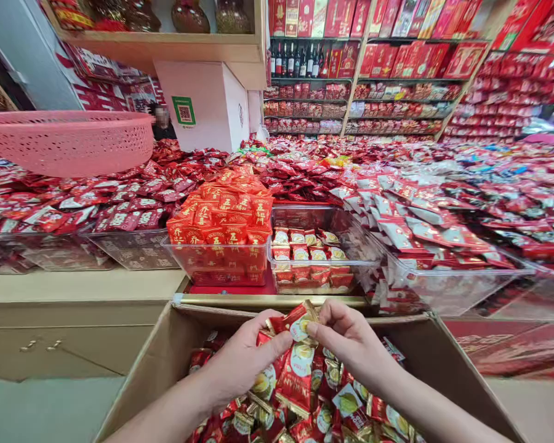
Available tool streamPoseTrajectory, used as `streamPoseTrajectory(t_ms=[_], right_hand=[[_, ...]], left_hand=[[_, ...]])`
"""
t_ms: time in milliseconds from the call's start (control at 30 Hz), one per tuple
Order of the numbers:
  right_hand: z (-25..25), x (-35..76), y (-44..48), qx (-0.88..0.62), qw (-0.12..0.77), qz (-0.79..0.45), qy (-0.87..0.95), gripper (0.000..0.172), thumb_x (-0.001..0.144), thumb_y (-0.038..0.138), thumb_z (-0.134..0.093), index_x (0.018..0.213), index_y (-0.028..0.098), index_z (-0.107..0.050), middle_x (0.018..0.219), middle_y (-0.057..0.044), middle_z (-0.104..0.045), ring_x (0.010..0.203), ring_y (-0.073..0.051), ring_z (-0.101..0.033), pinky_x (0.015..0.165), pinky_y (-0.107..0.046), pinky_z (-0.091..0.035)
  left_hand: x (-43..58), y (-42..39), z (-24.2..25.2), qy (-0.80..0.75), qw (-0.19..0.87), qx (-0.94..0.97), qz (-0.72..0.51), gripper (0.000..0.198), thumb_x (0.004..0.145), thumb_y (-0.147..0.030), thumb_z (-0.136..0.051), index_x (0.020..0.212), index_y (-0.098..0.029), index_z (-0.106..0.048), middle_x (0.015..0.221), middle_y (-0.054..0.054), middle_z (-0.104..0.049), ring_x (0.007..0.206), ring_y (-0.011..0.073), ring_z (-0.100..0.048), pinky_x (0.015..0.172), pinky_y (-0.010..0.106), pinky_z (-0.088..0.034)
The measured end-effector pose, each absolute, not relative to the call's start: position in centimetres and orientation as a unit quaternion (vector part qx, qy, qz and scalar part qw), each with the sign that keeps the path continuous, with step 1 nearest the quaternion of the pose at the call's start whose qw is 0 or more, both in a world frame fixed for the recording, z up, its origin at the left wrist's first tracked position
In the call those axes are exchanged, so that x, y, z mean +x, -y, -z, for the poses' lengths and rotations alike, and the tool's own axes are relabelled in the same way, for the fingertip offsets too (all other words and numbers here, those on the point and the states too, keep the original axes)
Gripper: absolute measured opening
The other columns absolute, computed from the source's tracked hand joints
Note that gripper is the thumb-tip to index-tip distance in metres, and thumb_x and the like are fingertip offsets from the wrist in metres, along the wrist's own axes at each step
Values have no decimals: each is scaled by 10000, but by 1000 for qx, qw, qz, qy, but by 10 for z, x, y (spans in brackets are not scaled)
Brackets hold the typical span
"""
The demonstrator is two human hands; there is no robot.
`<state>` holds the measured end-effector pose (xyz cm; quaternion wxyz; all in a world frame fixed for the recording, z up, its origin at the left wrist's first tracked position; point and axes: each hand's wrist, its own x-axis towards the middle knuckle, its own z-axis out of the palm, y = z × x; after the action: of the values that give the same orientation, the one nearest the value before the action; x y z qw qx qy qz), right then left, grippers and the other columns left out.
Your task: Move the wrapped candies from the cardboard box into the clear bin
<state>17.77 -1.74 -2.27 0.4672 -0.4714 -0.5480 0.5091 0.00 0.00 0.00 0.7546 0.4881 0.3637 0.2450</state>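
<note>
Both hands are raised over an open cardboard box (pixel 166 351) full of small red-and-gold snack packets (pixel 305 400). My left hand (pixel 242 360) is closed around a bunch of these packets. My right hand (pixel 351 338) pinches the top packet (pixel 298 321) of that bunch between thumb and fingers. Just beyond the box stands a clear plastic bin (pixel 323 215), partly filled with the same kind of packets. To its left a second clear bin (pixel 221 258) is heaped with red packets.
Red wrapped sweets cover the long display counter (pixel 443 203) on both sides. A pink perforated basket (pixel 69 141) hangs at upper left. Shelves (pixel 373 80) of red boxes and bottles line the back wall. A person (pixel 163 123) sits behind the counter.
</note>
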Motion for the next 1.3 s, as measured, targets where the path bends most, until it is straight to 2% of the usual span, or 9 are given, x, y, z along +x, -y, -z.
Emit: streamPoseTrajectory(t_ms=[100,200,333,567,833,1000,1100,1200,1300], right_hand=[[17,175,19,-443,478,-533,539,179,722,302,-565,732,193,-423,638,51,-430,577,-76,-375,538,-199,-331],[18,172,20,-438,443,-551,556,243,688,321,-599,856,193,-477,671,37,-472,589,-88,-402,544,-212,-344],[24,170,20,-455,425,-531,575,205,684,354,-596,712,160,-535,589,35,-462,551,-83,-374,521,-213,-317],[18,162,24,-487,454,-624,409,259,626,373,-644,721,157,-537,597,42,-476,536,-70,-356,518,-203,-283],[21,162,23,-471,485,-631,381,266,642,381,-634,641,147,-506,583,26,-511,532,-75,-386,532,-213,-312],[26,169,18,-498,536,-501,463,199,717,360,-564,731,168,-513,735,-23,-563,649,-121,-499,604,-251,-405],[26,171,20,-461,529,-337,627,66,747,238,-534,786,185,-541,959,-75,-542,892,-174,-512,750,-291,-421],[22,171,26,-378,465,-221,770,249,744,131,-507,981,205,-529,1106,-101,-478,1023,-191,-455,836,-312,-400],[18,171,31,-332,447,-234,797,303,741,114,-504,1027,217,-514,1081,-90,-501,1024,-192,-456,847,-315,-402]], left_hand=[[-1,-2,3,-346,712,552,-262,248,804,-325,-487,993,-168,-525,897,26,-605,818,164,-539,810,313,-386],[-2,-3,6,-355,631,642,-250,234,790,-345,-497,908,-156,-570,851,11,-592,810,167,-507,768,277,-384],[-2,-3,12,-370,595,679,-222,282,785,-390,-482,844,-132,-581,758,4,-576,738,163,-492,662,251,-384],[-1,-2,11,-394,579,673,-235,318,774,-410,-483,881,-135,-600,782,14,-603,768,185,-503,691,264,-375],[-1,-2,10,-369,603,662,-250,268,786,-330,-496,982,-162,-566,866,18,-608,844,188,-515,745,268,-386],[-3,-1,17,-441,543,679,-223,238,751,-370,-535,799,-144,-590,702,-2,-576,695,159,-501,643,255,-388],[-1,-1,14,-382,618,639,-252,233,759,-325,-546,908,-150,-586,832,24,-595,800,166,-501,754,276,-379],[3,-1,7,-305,713,567,-278,241,778,-284,-536,976,-155,-579,892,37,-597,841,160,-506,809,285,-361],[4,0,2,-286,752,530,-267,246,784,-275,-534,999,-161,-575,820,18,-593,743,130,-513,734,258,-386]])
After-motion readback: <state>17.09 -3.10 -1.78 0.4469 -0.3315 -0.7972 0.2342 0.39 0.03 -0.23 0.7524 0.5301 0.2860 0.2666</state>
